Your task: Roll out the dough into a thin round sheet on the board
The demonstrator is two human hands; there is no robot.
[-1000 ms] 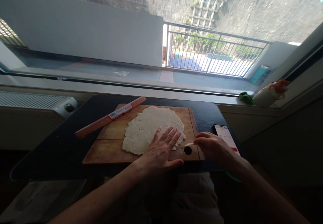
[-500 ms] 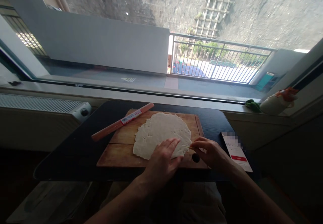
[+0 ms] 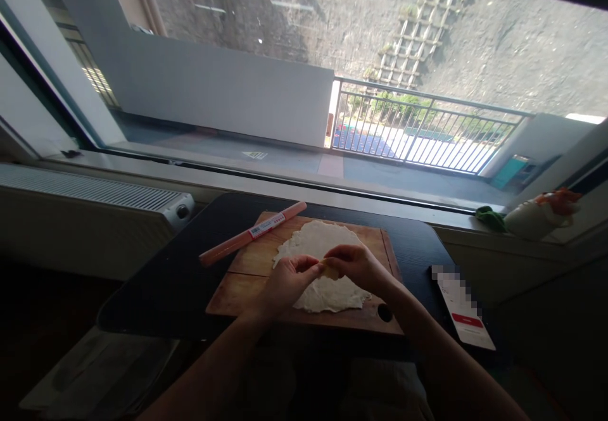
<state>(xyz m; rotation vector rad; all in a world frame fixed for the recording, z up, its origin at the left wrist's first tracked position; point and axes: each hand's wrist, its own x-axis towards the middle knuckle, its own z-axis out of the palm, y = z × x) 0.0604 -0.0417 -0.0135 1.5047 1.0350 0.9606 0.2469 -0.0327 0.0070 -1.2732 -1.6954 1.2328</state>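
Over the sheet of dough (image 3: 332, 297), my left hand (image 3: 292, 278) and my right hand (image 3: 358, 266) meet with their fingertips pinched together. Between them shows a small yellowish piece (image 3: 331, 271); its kind is hard to make out. Both hands are closed on it. The dough is pale, flat and ragged-edged, and lies on a wooden cutting board (image 3: 242, 282). My hands and wrists cover part of the dough. A pinkish rolling pin (image 3: 251, 234) with a label rests across the board's far left corner.
The dark table (image 3: 156, 288) carries the board. A phone (image 3: 463, 310) lies near its right edge. Behind are a window sill (image 3: 332, 201) and a radiator (image 3: 95, 199) at the left. A pale figurine (image 3: 536, 218) and a green thing (image 3: 491, 218) sit on the sill's right end.
My left hand has lifted off the dough and closed. The right hand, earlier pinching a thin pale sliver at the dough's right edge, has moved left to meet it. The view has shifted.
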